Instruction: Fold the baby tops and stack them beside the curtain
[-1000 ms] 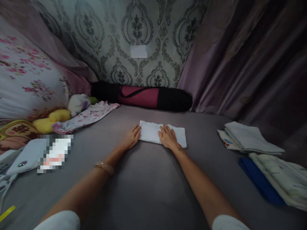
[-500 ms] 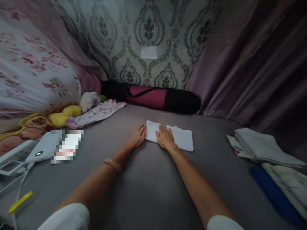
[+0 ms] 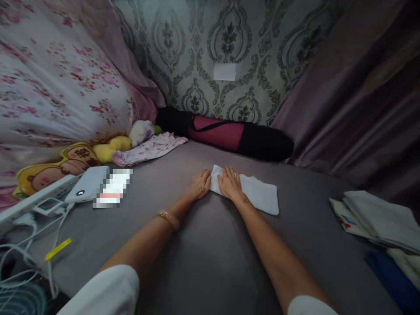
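A folded white cloth (image 3: 264, 192) lies flat on the grey bed surface in front of me, its far edge a little uneven. My right hand (image 3: 230, 183) rests palm down on the cloth's left part, fingers stretched out and slightly apart. At the cloth's left edge is my left hand (image 3: 200, 183), its fingers extended and touching the edge. Its thumb and fingertips are partly hidden, and I see no clear grip. A beaded-looking bangle (image 3: 169, 219) circles my left wrist.
Folded cloths (image 3: 383, 216) and a dark blue cloth (image 3: 393, 275) lie at right. A black and maroon long bag (image 3: 219, 133) lies along the wall. At left are a printed cloth (image 3: 151, 149), plush toys (image 3: 113, 148), a white power bank (image 3: 88, 186), a power strip (image 3: 36, 197) and cables.
The view has turned left, so everything sits further right in the picture. My right hand has slid left over the cloth, closer to my left hand, which stays at the edge.
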`<act>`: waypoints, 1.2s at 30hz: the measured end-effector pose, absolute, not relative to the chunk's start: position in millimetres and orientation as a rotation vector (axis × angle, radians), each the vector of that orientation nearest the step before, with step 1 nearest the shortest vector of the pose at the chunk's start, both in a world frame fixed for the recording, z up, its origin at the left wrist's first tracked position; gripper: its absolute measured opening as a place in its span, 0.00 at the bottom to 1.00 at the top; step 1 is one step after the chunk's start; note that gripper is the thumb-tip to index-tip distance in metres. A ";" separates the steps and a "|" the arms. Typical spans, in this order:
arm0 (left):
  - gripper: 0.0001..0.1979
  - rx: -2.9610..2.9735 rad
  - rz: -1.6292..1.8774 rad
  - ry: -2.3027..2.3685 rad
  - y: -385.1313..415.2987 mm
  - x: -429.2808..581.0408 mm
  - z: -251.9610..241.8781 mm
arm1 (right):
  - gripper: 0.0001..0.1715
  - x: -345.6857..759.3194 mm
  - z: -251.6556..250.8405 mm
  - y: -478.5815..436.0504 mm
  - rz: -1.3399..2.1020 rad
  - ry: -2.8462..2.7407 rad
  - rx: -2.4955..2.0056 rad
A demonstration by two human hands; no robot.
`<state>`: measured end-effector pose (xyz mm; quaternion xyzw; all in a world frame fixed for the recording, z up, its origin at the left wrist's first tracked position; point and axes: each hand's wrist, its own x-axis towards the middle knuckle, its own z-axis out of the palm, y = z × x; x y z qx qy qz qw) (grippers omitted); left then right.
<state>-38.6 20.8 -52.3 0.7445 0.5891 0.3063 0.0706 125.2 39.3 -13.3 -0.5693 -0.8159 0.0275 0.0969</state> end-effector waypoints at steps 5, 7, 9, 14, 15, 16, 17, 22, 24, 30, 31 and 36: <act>0.22 2.150 0.978 1.739 21.8 -40.0 -51.0 | 0.33 118.4 -27.1 38.9 0.105 -2.442 -1.706; 0.23 2.120 0.995 1.719 22.8 -39.9 -51.2 | 0.33 119.6 -27.3 39.9 0.105 -2.450 -1.709; 0.23 2.092 1.002 1.718 23.5 -39.8 -51.4 | 0.33 119.0 -23.8 41.7 0.129 -2.464 -1.726; 0.21 2.004 1.020 1.725 23.8 -41.1 -49.9 | 0.33 101.6 -16.1 44.1 0.103 -2.430 -1.685; 0.21 1.985 1.029 1.724 24.1 -41.7 -49.5 | 0.34 96.4 -17.0 43.6 0.098 -2.425 -1.648; 0.21 1.960 1.044 1.728 24.5 -42.4 -49.4 | 0.34 91.4 -18.8 42.9 0.114 -2.428 -1.616; 0.21 1.933 1.060 1.736 25.1 -43.1 -49.5 | 0.34 87.0 -21.2 42.1 0.146 -2.436 -1.596; 0.21 1.827 1.114 1.775 27.6 -44.7 -51.6 | 0.34 78.1 -31.6 41.2 0.241 -2.446 -1.600; 0.21 1.826 1.118 1.770 27.4 -44.8 -51.6 | 0.33 78.5 -32.6 41.7 0.240 -2.445 -1.617; 0.24 1.872 1.082 1.741 28.4 -47.8 -52.4 | 0.35 78.4 -23.9 40.5 0.304 -2.430 -1.581; 0.24 1.881 1.072 1.747 29.1 -48.6 -53.3 | 0.35 79.4 -19.3 40.3 0.352 -2.415 -1.574; 0.24 1.936 0.993 1.788 30.9 -49.0 -54.3 | 0.34 114.2 11.8 37.5 0.516 -2.212 -1.608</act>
